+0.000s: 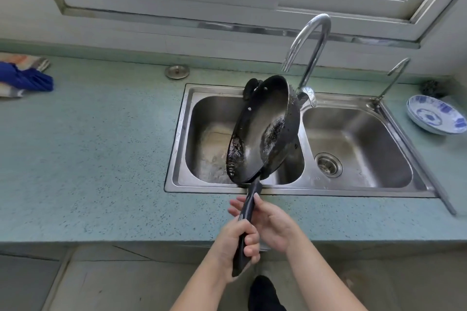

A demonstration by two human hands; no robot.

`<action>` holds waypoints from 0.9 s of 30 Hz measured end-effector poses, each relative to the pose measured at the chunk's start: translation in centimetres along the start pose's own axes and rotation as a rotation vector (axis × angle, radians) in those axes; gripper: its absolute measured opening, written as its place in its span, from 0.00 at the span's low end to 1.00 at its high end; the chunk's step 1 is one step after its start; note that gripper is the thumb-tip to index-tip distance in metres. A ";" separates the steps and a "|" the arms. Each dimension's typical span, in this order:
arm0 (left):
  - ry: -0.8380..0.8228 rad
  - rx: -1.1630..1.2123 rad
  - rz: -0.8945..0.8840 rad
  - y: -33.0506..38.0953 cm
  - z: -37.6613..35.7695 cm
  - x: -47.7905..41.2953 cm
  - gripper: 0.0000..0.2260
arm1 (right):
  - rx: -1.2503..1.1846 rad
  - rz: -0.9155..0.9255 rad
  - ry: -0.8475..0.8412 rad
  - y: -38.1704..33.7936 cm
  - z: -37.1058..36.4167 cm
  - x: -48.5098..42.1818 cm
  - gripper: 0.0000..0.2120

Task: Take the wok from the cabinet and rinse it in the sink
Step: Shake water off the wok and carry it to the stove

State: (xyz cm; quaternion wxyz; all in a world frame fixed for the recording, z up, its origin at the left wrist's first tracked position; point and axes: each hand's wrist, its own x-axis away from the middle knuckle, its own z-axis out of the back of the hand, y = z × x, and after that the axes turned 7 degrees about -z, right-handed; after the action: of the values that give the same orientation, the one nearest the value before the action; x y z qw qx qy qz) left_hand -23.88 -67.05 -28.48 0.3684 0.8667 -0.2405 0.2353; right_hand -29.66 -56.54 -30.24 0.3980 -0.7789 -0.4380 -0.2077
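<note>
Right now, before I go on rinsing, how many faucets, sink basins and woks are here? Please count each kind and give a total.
Curved chrome faucets: 2
Stainless steel sink basins: 2
Black round metal wok: 1
Total: 5

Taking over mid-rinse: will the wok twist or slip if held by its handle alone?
Probably front-heavy: the wok tilts far beyond its handle, which left hand and right hand both hold. Likely slippery: its inside glistens wet.
</note>
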 end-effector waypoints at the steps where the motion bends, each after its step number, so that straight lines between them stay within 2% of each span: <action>1: -0.024 0.034 0.011 0.0 0.0 0.0 0.06 | -0.070 -0.008 -0.082 0.2 -0.3 -0.2 0.23; 3: -0.073 0.074 0.024 -0.1 0.4 -0.2 0.08 | -0.100 0.019 -0.146 0.2 -0.5 -0.5 0.29; 5: -0.128 0.100 0.036 -0.1 1.0 -0.3 0.10 | -0.064 0.034 -0.126 -0.1 -0.5 -0.8 0.30; 6: -0.153 0.098 0.046 -0.1 1.3 -0.4 0.11 | -0.025 0.029 -0.102 -0.3 -0.6 -0.9 0.27; 9: -0.168 -0.017 0.105 0.7 1.7 -0.1 0.09 | 0.063 0.037 0.014 -0.5 -0.9 -0.8 0.09; 14: 0.042 -0.452 0.038 2.5 2.0 0.6 0.04 | 0.102 0.053 0.058 -0.5 -1.6 -0.8 0.12; 17: 0.278 -0.812 -0.155 1.3 1.3 0.1 0.05 | 0.169 0.052 0.101 -0.4 -2.4 -1.0 0.11; 18: 0.329 -0.864 -0.220 0.7 1.1 -0.1 0.06 | 0.189 0.056 0.115 -0.4 -2.5 -1.1 0.11; 21: 0.342 -0.757 -0.275 -0.8 0.7 -0.3 0.08 | 0.289 0.068 0.159 -0.5 -2.2 -0.8 0.12; 27: 0.264 -0.358 -0.186 -2.0 -0.8 -0.4 0.08 | 0.475 0.086 0.197 -1.4 -0.8 0.1 0.11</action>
State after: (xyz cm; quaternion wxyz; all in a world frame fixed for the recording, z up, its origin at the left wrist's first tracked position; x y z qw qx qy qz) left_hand -23.23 -65.11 -29.27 0.5644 0.7678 -0.1472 0.2649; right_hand -30.77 -56.71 -29.04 0.6189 -0.6576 -0.3999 -0.1569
